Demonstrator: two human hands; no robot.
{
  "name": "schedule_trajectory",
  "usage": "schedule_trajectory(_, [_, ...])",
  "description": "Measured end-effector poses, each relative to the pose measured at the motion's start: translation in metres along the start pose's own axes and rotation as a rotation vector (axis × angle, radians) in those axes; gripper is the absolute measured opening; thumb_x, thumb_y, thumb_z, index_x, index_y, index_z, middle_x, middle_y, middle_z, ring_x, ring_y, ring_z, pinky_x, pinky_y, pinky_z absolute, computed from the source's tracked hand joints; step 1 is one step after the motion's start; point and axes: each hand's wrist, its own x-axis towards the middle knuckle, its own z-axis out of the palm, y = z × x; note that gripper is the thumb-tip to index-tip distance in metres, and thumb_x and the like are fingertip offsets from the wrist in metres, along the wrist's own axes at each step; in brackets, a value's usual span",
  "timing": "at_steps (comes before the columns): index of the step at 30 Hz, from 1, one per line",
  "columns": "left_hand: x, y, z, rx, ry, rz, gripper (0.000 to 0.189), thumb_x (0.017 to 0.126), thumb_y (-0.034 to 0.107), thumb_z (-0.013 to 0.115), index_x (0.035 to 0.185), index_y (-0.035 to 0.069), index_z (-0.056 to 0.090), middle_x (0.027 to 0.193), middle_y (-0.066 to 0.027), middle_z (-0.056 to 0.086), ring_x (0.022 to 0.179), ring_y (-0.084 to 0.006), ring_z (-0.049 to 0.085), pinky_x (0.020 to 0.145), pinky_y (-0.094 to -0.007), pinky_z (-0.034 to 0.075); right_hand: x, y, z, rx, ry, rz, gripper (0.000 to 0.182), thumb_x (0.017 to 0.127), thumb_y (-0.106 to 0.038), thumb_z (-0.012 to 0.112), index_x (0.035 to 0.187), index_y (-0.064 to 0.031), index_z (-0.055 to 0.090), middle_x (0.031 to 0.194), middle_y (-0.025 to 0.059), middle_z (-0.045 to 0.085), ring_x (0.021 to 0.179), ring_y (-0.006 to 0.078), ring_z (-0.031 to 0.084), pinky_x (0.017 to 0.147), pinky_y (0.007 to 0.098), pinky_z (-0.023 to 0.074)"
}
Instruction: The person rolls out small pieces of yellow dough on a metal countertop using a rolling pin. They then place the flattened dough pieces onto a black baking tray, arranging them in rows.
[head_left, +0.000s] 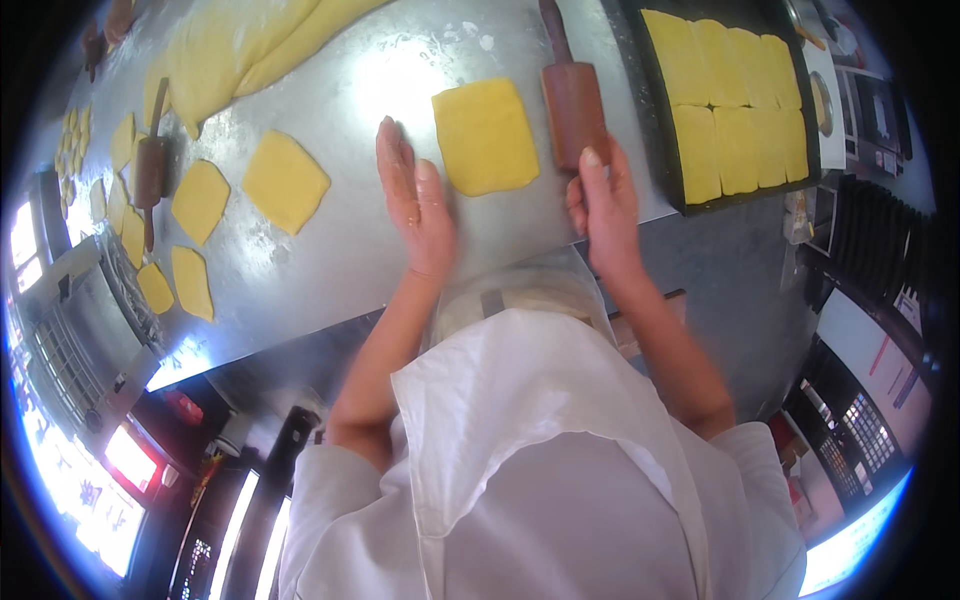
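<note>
A flattened yellow dough square (486, 138) lies on the floured metal worktable in front of me, between my hands. Just left of it, my left hand (420, 199) is held edge-down with nothing in it, thumb apart from the straight fingers. To the right of the dough, my right hand (609, 202) grips a wooden rolling pin (573, 109) at its near end. My fingers hide the pin's near handle, while the far handle points away from me. The pin's barrel stands apart from the dough square.
A black tray (679, 196) at right holds two rows of dough pieces (731, 112). More cut pieces (285, 182), another rolling pin (151, 169) and a large dough sheet (225, 60) lie leftward. What looks like another person's hand (118, 22) is at the far upper left.
</note>
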Motion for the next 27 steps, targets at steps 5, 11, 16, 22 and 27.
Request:
schedule_trajectory(5, [-0.006,0.004,0.035,-0.193,0.102,-0.088,0.061,0.115,0.024,0.046,0.165,-0.006,0.028,0.172,-0.0175,0.032,0.159,-0.0301,0.031,0.131,-0.0431,0.025,-0.015,0.003,0.029,0.071,-0.087,0.049,0.065,0.107,-0.045,0.065,0.159,-0.0117,0.041,0.071,-0.0031,0.052,0.051,0.0038,0.04,0.044,0.0219,0.0301])
schedule_trajectory(11, [-0.001,0.002,0.034,0.193,0.123,-0.037,0.065,0.112,0.029,0.052,0.163,-0.006,0.032,0.171,-0.0235,0.031,0.159,-0.0363,0.029,0.131,-0.0459,0.023,0.013,0.0,-0.035,-0.258,-0.076,-0.062,0.068,0.105,-0.037,0.071,0.157,-0.0055,0.042,0.094,0.0058,0.066,0.075,0.0104,0.062,0.066,0.025,0.0499])
schedule_trajectory(16, [0.011,0.0,0.047,1.02,-0.251,0.136,0.069,0.108,0.031,0.058,0.161,-0.007,0.035,0.169,-0.0284,0.03,0.159,-0.0449,0.026,0.13,-0.051,0.022,0.044,-0.007,-0.055,-0.466,-0.091,-0.3,0.076,0.096,-0.033,0.082,0.153,0.0023,0.045,0.134,0.0172,0.067,0.119,0.02,0.068,0.104,0.0333,0.0515])
schedule_trajectory(22, [0.009,0.0,0.016,0.618,-0.025,0.164,0.062,0.108,0.027,0.058,0.16,-0.001,0.041,0.165,-0.0272,0.038,0.153,-0.0421,0.038,0.123,-0.0515,0.034,0.054,-0.023,-0.058,-0.695,-0.188,-0.461,0.079,0.091,-0.042,0.085,0.154,-0.011,0.051,0.117,0.0187,0.076,0.106,0.0267,0.075,0.096,0.0353,0.0561])
schedule_trajectory(27, [0.013,0.02,-0.043,0.764,0.161,0.188,0.024,0.106,0.02,0.058,0.118,0.001,0.068,0.12,-0.0198,0.065,0.11,-0.0385,0.062,0.093,-0.0469,0.05,0.037,-0.067,-0.045,-1.189,-0.607,-0.535,0.082,0.088,-0.058,0.078,0.156,-0.0213,0.051,0.106,0.0168,0.077,0.094,0.0367,0.075,0.085,0.0425,0.0589])
